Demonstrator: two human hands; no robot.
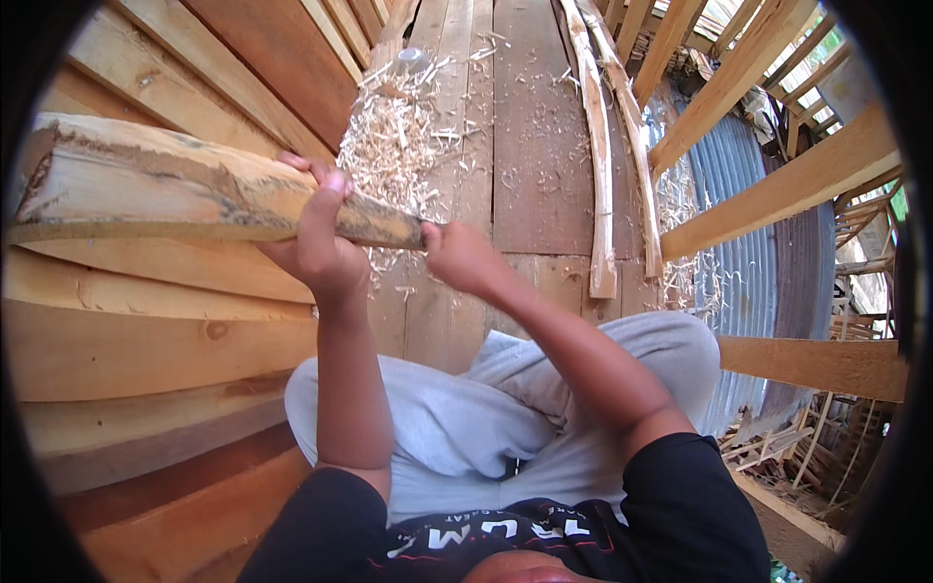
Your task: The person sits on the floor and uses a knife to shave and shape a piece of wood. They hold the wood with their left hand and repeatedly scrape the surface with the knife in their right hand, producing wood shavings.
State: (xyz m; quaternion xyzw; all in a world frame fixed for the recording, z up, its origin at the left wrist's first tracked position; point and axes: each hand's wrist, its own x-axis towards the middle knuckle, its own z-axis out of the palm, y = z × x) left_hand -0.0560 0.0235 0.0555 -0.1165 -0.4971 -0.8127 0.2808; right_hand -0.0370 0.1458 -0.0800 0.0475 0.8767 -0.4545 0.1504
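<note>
A thick, rough-hewn length of wood [155,185] is held up across the left side, its broad end at far left and its dark, narrower end toward the middle. Gripping it partway along from below is my left hand [321,223], with fingers curled over the far edge and the thumb along the near face. At the narrow tip, my right hand [459,257] is closed round the end of the same wood. The right fingers are partly hidden, and no tool shows in either hand.
Pale shavings [389,136] are heaped on the plank floor [539,136]. A small metallic object [410,61] lies among them. Two long peeled poles [601,194] rest at the right, beside slatted railing [777,185] and corrugated sheet [739,185]. A board wall [126,340] stands close at left.
</note>
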